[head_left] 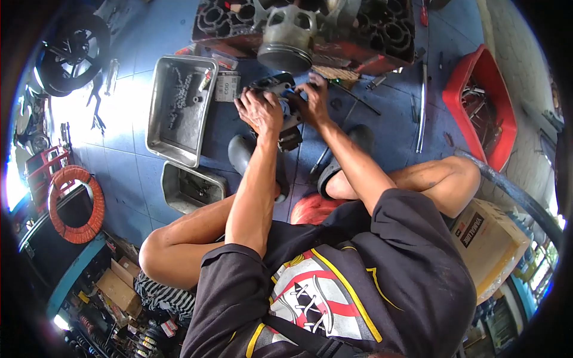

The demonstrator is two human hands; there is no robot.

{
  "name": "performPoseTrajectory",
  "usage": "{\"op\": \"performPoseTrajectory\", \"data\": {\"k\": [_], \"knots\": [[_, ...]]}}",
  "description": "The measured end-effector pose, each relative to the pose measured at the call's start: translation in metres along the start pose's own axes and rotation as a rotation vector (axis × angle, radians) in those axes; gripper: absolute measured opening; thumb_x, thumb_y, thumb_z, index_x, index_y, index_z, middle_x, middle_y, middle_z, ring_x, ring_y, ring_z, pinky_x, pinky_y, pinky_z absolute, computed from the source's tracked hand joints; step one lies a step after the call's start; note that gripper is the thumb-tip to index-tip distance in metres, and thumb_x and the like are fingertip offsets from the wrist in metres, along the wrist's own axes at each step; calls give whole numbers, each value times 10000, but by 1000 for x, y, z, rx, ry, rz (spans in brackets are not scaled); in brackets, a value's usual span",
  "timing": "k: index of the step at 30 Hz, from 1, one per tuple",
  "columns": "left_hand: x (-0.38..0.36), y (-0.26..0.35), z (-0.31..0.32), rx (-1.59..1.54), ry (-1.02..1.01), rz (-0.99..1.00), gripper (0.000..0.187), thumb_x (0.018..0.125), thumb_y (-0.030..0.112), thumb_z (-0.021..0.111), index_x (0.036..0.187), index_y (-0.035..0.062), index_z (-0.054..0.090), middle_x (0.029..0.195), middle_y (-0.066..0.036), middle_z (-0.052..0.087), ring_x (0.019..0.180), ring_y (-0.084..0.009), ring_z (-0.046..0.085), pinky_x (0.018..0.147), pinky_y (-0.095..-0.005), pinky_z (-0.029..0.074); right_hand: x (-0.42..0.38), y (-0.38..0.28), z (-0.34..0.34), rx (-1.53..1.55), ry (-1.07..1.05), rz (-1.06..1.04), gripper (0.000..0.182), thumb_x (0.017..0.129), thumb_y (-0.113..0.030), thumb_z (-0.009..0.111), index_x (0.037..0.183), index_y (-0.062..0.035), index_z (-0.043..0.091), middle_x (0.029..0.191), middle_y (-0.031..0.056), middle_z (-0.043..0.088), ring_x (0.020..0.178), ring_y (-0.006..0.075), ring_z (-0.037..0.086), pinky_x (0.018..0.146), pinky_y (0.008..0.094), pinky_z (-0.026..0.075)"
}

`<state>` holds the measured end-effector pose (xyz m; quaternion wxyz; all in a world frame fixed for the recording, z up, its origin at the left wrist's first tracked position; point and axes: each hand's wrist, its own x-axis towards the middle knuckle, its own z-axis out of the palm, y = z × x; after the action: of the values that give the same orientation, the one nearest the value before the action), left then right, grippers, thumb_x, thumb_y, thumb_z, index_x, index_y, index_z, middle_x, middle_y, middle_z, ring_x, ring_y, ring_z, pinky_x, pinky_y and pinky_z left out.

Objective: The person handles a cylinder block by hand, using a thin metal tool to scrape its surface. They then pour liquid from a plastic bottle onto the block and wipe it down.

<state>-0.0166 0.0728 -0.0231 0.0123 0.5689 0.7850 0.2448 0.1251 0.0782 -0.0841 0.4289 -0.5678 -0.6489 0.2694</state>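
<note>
A dark and silver metal engine part (289, 128) sits low between my boots, in front of a big engine block. My left hand (261, 110) lies over its left side, fingers curled round the edge. On the other side, my right hand (313, 101) has bent fingers pressed close to a small blue piece (286, 106), perhaps cloth. What those right fingers hold is hidden. Just beyond the hands, a piston (285, 51) stands against the block (358, 42).
A metal tray (154, 113) with a chain and a smaller tray (173, 190) stand at left. A red basin (507, 113) of tools is at right. A long metal bar (423, 107) lies on the blue tiles. Behind me on the right is a cardboard box (495, 238).
</note>
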Motion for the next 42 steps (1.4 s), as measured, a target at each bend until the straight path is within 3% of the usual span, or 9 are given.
{"op": "performPoseTrajectory", "data": {"k": [8, 9, 13, 23, 26, 32, 35, 40, 42], "knots": [[-2, -1, 3, -13, 11, -13, 403, 824, 263, 561, 1102, -28, 573, 1135, -204, 597, 1154, -401, 498, 1060, -472, 337, 30, -8, 30, 38, 148, 18, 284, 760, -247, 808, 921, -75, 649, 1166, 207, 489, 1114, 360, 452, 939, 470, 390], [0, 12, -6, -46, -40, -124, 437, 805, 247, 563, 1114, -63, 578, 1210, -214, 587, 1230, -341, 492, 1149, -478, 238, 36, -11, 31, 48, 69, 64, 295, 754, -249, 811, 914, -70, 640, 1148, 206, 498, 1105, 352, 451, 937, 487, 381], [0, 6, 1, -35, -35, -112, 416, 800, 231, 550, 1094, -61, 585, 1228, -216, 577, 1234, -342, 488, 1145, -485, 250, -25, 8, 14, 61, 129, 32, 323, 750, -273, 814, 907, -68, 620, 1132, 199, 508, 1097, 354, 449, 936, 490, 373], [-4, -11, 15, -30, -54, -61, 476, 809, 285, 556, 1188, -3, 546, 1247, -192, 547, 1275, -417, 407, 1069, -516, 321, 9, 9, 28, 22, 180, -46, 347, 765, -336, 797, 923, -80, 624, 1064, 212, 551, 1068, 388, 489, 942, 500, 373], [-1, 9, -5, -33, -70, -139, 488, 776, 224, 593, 1183, -43, 551, 1256, -202, 553, 1246, -375, 464, 1153, -498, 231, 39, -13, 29, 84, 55, 88, 325, 764, -332, 797, 908, -102, 617, 1092, 210, 531, 1104, 372, 468, 947, 505, 364], [-2, -2, 10, 10, -64, -112, 477, 808, 256, 584, 1190, -26, 543, 1274, -187, 540, 1287, -405, 397, 1109, -494, 287, -16, 6, 12, 89, 83, 51, 320, 765, -311, 798, 915, -91, 620, 1132, 194, 494, 1120, 377, 463, 956, 469, 381], [2, 10, 2, -8, -96, -286, 467, 816, 259, 559, 1202, -1, 544, 1296, -158, 533, 1304, -419, 373, 1089, -514, 290, 7, 14, 5, 92, -98, -40, 342, 768, -293, 806, 975, -81, 635, 1165, 182, 478, 1133, 357, 466, 969, 455, 385], [-2, -4, 11, 2, -51, -145, 444, 831, 267, 546, 1197, 15, 559, 1282, -169, 545, 1284, -418, 397, 1081, -513, 302, 14, 13, 4, 216, -102, 19, 327, 775, -348, 792, 945, -108, 650, 1175, 153, 473, 1142, 344, 466, 963, 466, 390], [-5, -5, 12, 10, -56, -156, 445, 834, 269, 536, 1200, 16, 558, 1278, -167, 548, 1286, -415, 397, 1074, -515, 311, 33, 6, -1, -12, -136, -193, 304, 762, -375, 793, 915, -150, 657, 1195, 127, 469, 1148, 327, 469, 943, 483, 395]]}}
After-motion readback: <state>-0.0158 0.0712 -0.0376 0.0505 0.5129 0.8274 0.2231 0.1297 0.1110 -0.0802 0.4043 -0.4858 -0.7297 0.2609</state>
